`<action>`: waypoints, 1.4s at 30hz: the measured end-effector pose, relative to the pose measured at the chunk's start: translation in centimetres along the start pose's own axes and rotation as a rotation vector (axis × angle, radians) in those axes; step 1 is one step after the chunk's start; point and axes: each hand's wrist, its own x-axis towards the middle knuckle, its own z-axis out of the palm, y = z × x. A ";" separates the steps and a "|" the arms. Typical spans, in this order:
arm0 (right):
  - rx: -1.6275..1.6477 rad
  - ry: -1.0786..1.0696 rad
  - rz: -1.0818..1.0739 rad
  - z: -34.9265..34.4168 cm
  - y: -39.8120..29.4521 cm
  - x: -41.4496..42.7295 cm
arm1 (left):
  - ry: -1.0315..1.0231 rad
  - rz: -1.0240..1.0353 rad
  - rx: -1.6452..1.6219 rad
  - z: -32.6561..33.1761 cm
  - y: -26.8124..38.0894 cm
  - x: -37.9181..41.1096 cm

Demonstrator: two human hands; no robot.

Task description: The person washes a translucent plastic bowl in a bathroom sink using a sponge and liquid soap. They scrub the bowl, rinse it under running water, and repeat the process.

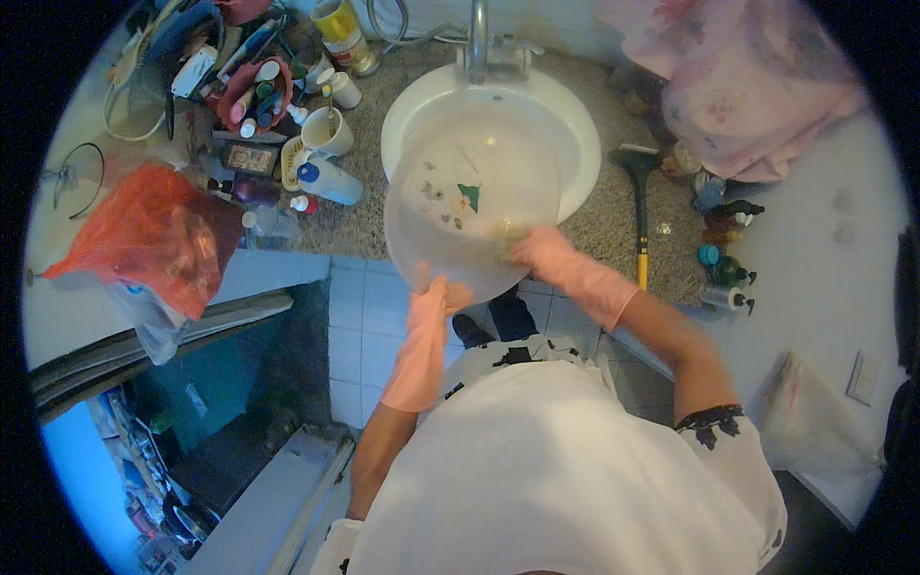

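A translucent plastic basin [474,194] rests over the front of a white oval washbasin [586,147], its near side jutting past the counter edge. Inside the plastic basin lie a green scrap [469,195] and several small dark bits. My left hand [438,295], in a pink rubber glove, grips the near left rim. My right hand [539,251], gloved the same way, is at the near right side, blurred; something yellowish shows beside its fingertips, and whether it holds that or the basin wall I cannot tell. The metal faucet [478,43] stands behind the washbasin.
On the granite counter's left stand a white cup [327,133], bottles and a red container [262,93] of toiletries. An orange plastic bag [158,237] hangs at left. Right of the washbasin lies a black brush-like tool with a yellow grip [641,215], near pump bottles [726,295] and pink cloth [740,100].
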 end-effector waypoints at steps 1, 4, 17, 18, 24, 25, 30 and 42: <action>-0.213 -0.087 0.017 -0.7 2.6 -0.2 | 0.017 0.022 0.092 0.5 0.4 -0.4; 0.208 -0.124 0.640 -6.1 6.5 3.5 | 0.018 0.006 0.274 2.9 2.8 -3.3; 0.043 -0.240 0.511 5.8 -3.1 1.8 | -0.013 0.040 0.151 4.0 2.5 -4.1; 0.128 -0.248 0.549 4.5 -4.9 2.0 | -0.020 0.051 0.142 3.9 2.3 -4.1; -0.015 -0.187 0.758 -0.9 2.9 4.7 | -0.105 -0.180 0.030 1.9 0.4 -1.3; 0.007 -0.052 0.837 -1.9 4.2 5.4 | -0.129 -0.203 0.032 2.3 0.8 -1.8; 0.383 0.810 0.646 0.0 6.1 6.8 | -0.237 -0.335 0.081 4.8 1.2 -2.6; 0.735 0.598 0.760 4.9 -4.5 14.8 | -0.358 -0.384 0.074 3.4 -1.5 -0.6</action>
